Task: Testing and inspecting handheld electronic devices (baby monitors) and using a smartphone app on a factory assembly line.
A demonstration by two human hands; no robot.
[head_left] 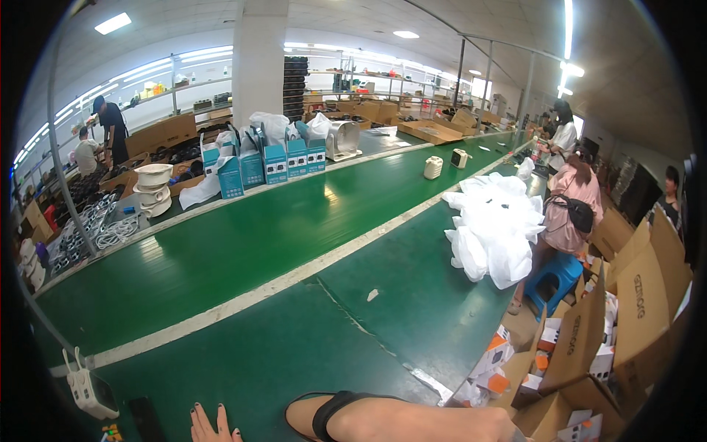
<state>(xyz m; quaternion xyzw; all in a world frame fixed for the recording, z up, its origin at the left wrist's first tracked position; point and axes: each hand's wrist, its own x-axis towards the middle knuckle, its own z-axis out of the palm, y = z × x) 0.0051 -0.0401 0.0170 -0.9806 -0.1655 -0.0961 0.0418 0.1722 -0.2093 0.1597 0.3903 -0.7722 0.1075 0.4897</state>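
Note:
At the lower left my left hand (211, 426) lies flat on the green tabletop (250, 376), fingers spread, dark nail polish on them, holding nothing. Left of it are a flat dark object (146, 420) and a white boxy device (91, 390) with a loop handle and dark front panel. A small yellow and green item (111, 433) sits at the lower rim. To the right of the hand, a bare limb (420, 421) with a black strap (335, 409) crosses the lower edge; I cannot make out whether it is arm or leg. No right-hand fingers can be made out.
A green conveyor belt (243, 243) runs behind the table, carrying two small cream devices (433, 168). White plastic bags (497, 221) are heaped on the right. Teal boxes (275, 163) line the far side. Open cartons (585, 339), a blue stool (554, 280) and people stand along the right.

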